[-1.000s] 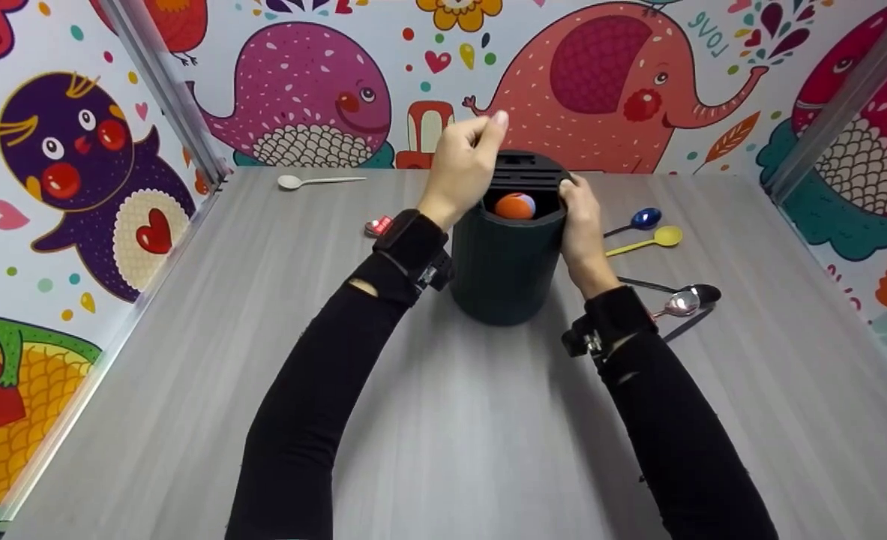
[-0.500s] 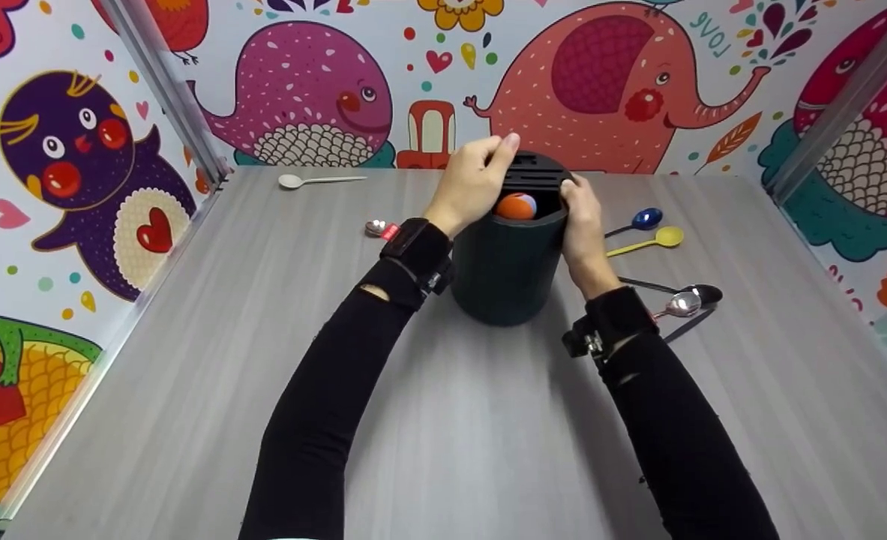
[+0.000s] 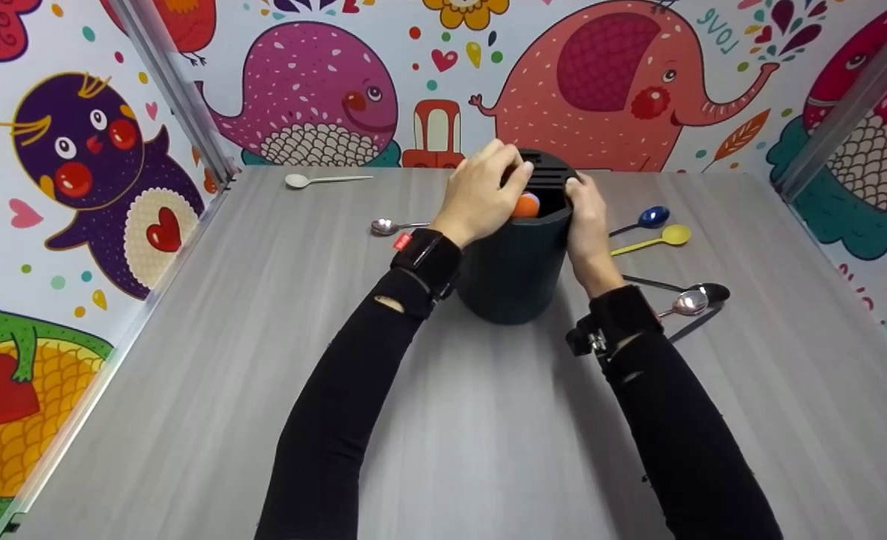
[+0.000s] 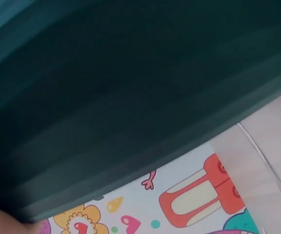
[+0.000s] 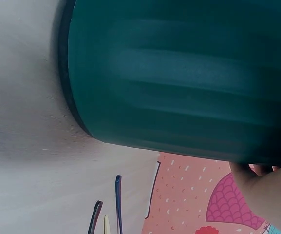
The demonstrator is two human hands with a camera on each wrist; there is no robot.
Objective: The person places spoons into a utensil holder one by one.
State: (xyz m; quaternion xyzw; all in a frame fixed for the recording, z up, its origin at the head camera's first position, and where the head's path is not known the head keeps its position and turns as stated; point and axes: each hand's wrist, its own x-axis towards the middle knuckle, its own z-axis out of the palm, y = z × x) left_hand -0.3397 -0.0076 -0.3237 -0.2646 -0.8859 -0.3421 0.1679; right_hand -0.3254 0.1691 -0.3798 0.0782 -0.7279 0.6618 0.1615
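Observation:
A dark green utensil holder (image 3: 514, 274) with a black slotted top (image 3: 552, 169) stands on the table in the head view. A rounded orange thing (image 3: 527, 205) shows in its front opening, partly covered by my left thumb; its kind is unclear. My left hand (image 3: 480, 191) grips the holder's upper left rim, thumb toward the opening, other fingers partly hidden. My right hand (image 3: 587, 225) holds the right rim, its thumb at the top edge and its fingers behind. Both wrist views are largely filled by the holder's ribbed wall (image 5: 179, 73).
On the right lie a blue spoon (image 3: 653, 217), a yellow spoon (image 3: 675, 235), a silver spoon (image 3: 690, 302) and a black spoon (image 3: 715, 292). A white spoon (image 3: 298, 181) and another silver spoon (image 3: 385, 226) lie left. Printed panels (image 3: 443, 67) enclose the table's back and sides.
My left hand has moved right and slightly down, from beside the rim onto it, and now covers part of the orange thing. My right hand keeps its hold.

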